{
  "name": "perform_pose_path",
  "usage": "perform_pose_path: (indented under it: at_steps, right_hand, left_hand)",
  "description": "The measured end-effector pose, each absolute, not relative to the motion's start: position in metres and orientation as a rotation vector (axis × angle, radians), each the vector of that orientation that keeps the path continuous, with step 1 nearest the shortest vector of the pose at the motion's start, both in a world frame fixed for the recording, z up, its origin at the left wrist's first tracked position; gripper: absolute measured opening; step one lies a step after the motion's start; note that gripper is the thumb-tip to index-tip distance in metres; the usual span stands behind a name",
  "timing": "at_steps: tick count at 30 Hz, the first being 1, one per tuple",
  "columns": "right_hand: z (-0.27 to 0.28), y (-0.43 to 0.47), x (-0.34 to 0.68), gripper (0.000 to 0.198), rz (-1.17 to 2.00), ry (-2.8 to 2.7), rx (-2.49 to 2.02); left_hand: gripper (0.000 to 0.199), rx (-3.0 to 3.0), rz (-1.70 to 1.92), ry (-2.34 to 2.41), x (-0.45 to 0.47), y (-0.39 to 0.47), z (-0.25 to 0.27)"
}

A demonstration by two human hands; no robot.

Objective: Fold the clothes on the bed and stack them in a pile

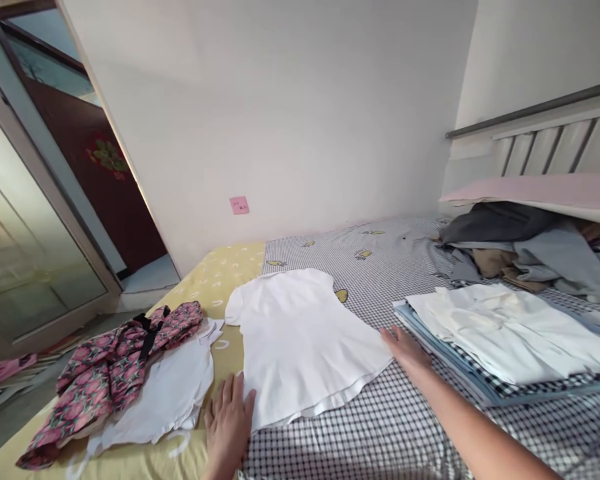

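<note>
A white short-sleeved top (300, 340) lies spread flat on the bed, its flared hem toward me. At its lower left corner rests my left hand (229, 417), fingers stretched out and touching the edge of the cloth. My right hand (405, 347) lies at the lower right corner, fingers extended along the hem edge. Neither hand grips the fabric. The top's far right sleeve is not clearly visible.
Left of the top lie a pink patterned garment (105, 380) and a white garment (165, 390). A stack of folded clothes (510, 333) sits to the right. Behind it, a heap of grey and brown clothes (540, 243) lies under a pink board (545, 190). A wall (305, 120) borders the bed (380, 267).
</note>
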State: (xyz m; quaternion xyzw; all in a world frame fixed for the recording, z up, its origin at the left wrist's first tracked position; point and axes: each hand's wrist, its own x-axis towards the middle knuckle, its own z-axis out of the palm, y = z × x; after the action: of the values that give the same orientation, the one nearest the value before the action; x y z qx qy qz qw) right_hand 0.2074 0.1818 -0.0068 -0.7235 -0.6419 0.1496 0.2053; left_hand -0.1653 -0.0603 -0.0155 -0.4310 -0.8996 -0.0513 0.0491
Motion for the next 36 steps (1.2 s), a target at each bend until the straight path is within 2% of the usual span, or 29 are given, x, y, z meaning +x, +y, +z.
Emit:
perform_pose_path:
  at_steps: [5,11,18,20,23,25,27,29,32,36]
  right_hand:
    - [-0.011,0.163,0.185,0.045,0.321,-1.780,-2.017]
    - [-0.015,0.141,0.197,0.051,0.394,-1.769,-1.900]
    - [-0.045,0.076,0.238,0.037,0.264,-1.939,-1.608]
    - [-0.065,0.054,0.247,0.036,0.334,-1.874,-1.603]
    - [-0.091,0.032,0.257,0.041,0.628,-1.685,-1.736]
    - [-0.097,0.026,0.263,0.042,0.820,-1.639,-1.749]
    - [-0.088,0.026,0.267,0.042,0.870,-1.639,-1.718]
    - [-0.066,0.031,0.267,0.044,0.771,-1.619,-1.707]
    - [-0.025,0.046,0.254,0.047,0.439,-1.616,-1.633]
    - [0.005,0.071,0.221,0.052,0.173,-1.875,-1.528]
  left_hand:
    - [0.057,-1.250,-0.051,-2.668,-0.157,-0.058,-0.021]
    - [0.057,-1.234,-0.038,-2.678,-0.157,-0.056,-0.020]
    - [0.058,-1.277,-0.167,-2.757,-0.152,-0.066,-0.036]
    - [0.060,-1.306,-0.244,-2.730,-0.154,-0.074,-0.051]
    - [0.058,-1.354,-0.401,-2.670,-0.159,-0.088,-0.069]
    - [0.056,-1.367,-0.477,-2.695,-0.160,-0.096,-0.072]
    - [0.057,-1.356,-0.507,-2.720,-0.156,-0.103,-0.064]
    - [0.054,-1.348,-0.515,-2.712,-0.148,-0.106,-0.050]
    - [0.043,-1.288,-0.575,-2.773,-0.137,-0.107,-0.024]
    - [0.047,-1.122,-0.646,-2.900,-0.134,-0.116,-0.004]
